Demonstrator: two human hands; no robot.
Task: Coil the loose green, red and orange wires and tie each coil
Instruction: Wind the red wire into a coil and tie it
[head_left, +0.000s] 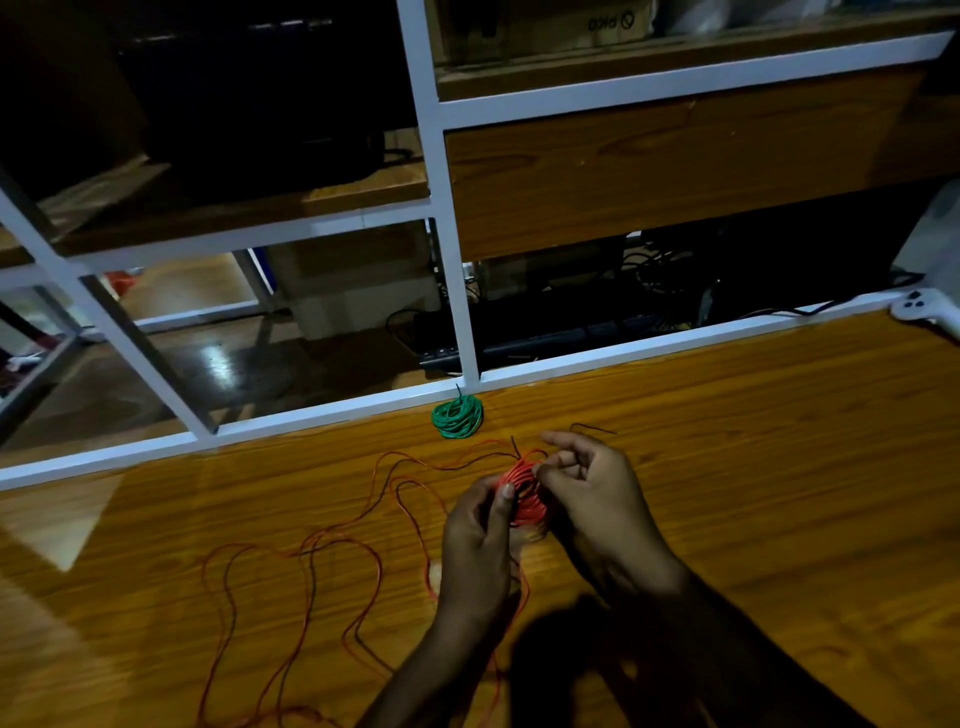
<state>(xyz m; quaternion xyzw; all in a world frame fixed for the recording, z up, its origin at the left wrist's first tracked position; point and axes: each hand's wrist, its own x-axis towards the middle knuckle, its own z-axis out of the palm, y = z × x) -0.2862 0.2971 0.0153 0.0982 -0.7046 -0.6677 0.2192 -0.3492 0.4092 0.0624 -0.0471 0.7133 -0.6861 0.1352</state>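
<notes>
Hands (480, 525) (589, 480) both pinch red coil (525, 493), left thumb on it. Green coil (457, 417) lies behind; loose wire (311, 566) trails left of red coil.

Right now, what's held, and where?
Red wire coil: left hand grips its left side, thumb on top; right hand pinches its upper right edge.

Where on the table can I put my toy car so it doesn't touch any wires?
The bare wood right of the right hand, up to the white controller, is free. The near-left side is crowded with loose red wire. The green coil sits by the white rail, and both hands hold the red coil.
</notes>
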